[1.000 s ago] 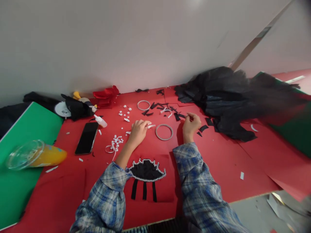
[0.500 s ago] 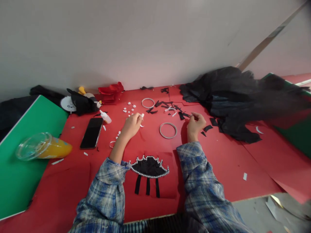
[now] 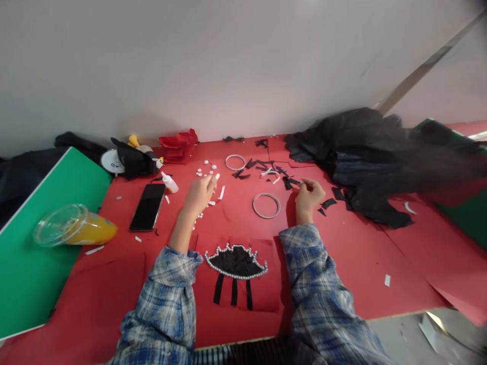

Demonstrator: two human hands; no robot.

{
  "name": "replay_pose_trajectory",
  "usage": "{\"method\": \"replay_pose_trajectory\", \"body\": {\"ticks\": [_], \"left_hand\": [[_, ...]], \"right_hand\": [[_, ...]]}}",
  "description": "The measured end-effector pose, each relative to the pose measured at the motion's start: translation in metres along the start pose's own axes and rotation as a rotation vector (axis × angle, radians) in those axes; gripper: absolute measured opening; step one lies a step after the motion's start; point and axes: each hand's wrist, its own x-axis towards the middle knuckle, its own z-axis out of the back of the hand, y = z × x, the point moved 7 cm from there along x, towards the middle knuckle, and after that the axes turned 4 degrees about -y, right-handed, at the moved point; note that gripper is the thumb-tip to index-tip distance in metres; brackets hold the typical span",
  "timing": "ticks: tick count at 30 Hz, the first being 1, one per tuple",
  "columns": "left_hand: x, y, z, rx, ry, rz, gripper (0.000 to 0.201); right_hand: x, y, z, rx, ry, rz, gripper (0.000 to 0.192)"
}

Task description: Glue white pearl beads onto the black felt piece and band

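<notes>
Curled, any hold impossible to tell, left hand (image 3: 198,194) and right hand (image 3: 307,202) are poised beyond the bead-edged black patch (image 3: 236,261), apparently laid flat on the red table (image 3: 353,263) for easy reach.

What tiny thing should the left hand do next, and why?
Perhaps the left hand should pinch a loose white bead: several lie near it, and pearly beads edge the black patch, while the three black strips below it show none. Whether that hand already holds something is hard to tell.
</notes>
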Motion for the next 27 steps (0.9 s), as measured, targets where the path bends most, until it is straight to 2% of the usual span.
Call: {"method": "replay_pose_trajectory", "body": {"ticks": [5, 11, 14, 19, 24, 27], "left_hand": [[-0.001, 0.031, 0.007, 0.103, 0.086, 0.082, 0.026], [-0.003, 0.073, 0.024, 0.263, 0.01, 0.151, 0.019], [-0.004, 0.076, 0.024, 0.262, 0.023, 0.147, 0.013], [-0.009, 0.079, 0.028, 0.392, 0.036, 0.22, 0.035], [-0.011, 0.09, 0.032, 0.423, -0.001, 0.296, 0.014], [-0.011, 0.096, 0.032, 0.404, 0.012, 0.303, 0.023]], "right_hand": [[0.0, 0.0, 0.0, 0.005, -0.003, 0.006, 0.019], [-0.001, 0.003, 0.001, 0.019, -0.002, 0.011, 0.019], [-0.001, 0.003, 0.0, 0.02, 0.001, 0.006, 0.019], [-0.001, 0.0, -0.001, 0.016, 0.003, -0.005, 0.019], [-0.001, -0.003, -0.001, 0.006, 0.009, -0.02, 0.019], [-0.001, -0.005, -0.002, 0.001, 0.017, -0.029, 0.019]]}}
